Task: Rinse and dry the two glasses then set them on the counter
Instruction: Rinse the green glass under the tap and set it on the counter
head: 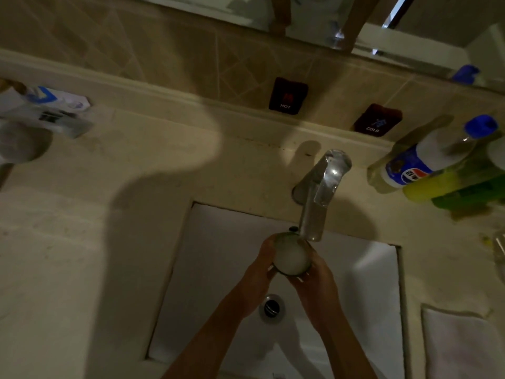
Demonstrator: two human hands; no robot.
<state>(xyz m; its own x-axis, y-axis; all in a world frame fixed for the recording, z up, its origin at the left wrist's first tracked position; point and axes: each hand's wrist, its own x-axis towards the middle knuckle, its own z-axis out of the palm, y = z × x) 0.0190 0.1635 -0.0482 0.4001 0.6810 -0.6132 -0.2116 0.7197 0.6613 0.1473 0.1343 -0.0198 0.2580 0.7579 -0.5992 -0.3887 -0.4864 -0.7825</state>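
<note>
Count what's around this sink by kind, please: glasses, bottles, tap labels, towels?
Glasses: 1, the glass held in both hands, left hand and right hand, under the faucet
Bottles: 1 clear, the bottle; what stands beside it is too blurred to count
Tap labels: 2, HOT and COLD
Towels: 1, the towel
Total: 5

Glass (291,257) — upright, milky inside — under the tap (314,209).

Bathroom counter, bystander items
Far wall: HOT sign (288,96) and COLD sign (377,120). Right: blue-capped Pepsi bottle (434,155), yellow-green bottle (448,184); near right, white towel (461,343). Far left: white-and-blue box (52,110).
</note>
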